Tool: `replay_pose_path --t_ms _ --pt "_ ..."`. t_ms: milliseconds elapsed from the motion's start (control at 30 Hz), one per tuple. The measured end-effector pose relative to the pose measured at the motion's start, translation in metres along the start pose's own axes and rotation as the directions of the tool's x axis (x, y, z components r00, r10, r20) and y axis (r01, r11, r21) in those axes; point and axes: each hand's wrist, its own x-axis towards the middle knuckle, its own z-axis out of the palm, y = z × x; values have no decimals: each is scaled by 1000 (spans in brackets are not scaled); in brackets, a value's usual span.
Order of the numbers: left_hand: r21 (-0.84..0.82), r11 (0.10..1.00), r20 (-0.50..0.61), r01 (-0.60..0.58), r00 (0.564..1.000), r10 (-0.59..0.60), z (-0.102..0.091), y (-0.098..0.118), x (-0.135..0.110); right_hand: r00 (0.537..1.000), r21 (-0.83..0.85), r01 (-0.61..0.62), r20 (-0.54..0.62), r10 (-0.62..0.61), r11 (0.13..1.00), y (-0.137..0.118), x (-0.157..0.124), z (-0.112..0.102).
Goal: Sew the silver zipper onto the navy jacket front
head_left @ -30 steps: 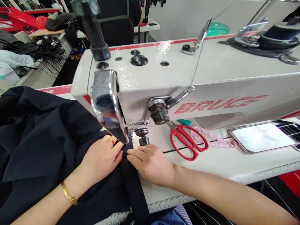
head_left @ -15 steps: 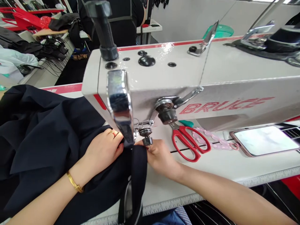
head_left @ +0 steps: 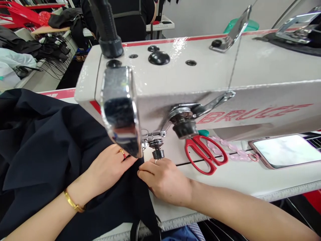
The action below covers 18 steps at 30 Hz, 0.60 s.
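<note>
Dark navy fabric lies heaped on the left of the sewing table and runs under the head of a white sewing machine. My left hand, with a gold ring and bracelet, rests flat on the fabric just left of the needle area, fingers stretched out. My right hand presses a narrow strip of the same fabric down just right of the needle, fingers curled and pinched on its edge. The needle itself is hidden behind the chrome face plate.
Red-handled scissors lie on the table behind my right hand, beside a pink bead chain and a phone. A ruler strip runs along the table's front edge. A person in black stands at the back.
My right hand has come back from under the presser area and now lies on the strip. The strip, lifted half a second ago, is flat again. The view has shifted closer.
</note>
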Motion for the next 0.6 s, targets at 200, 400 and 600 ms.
replay_pose_path --t_ms 200,400,600 --pt "-51 998 30 -41 999 42 6 -3 -7 998 -34 25 57 -23 999 -2 0 -2" --pt "-76 997 76 -14 997 19 6 -15 6 998 -60 -17 58 21 998 5 3 3" --pt "-39 999 89 21 996 -18 4 -27 14 998 -122 -14 59 21 992 11 8 3"
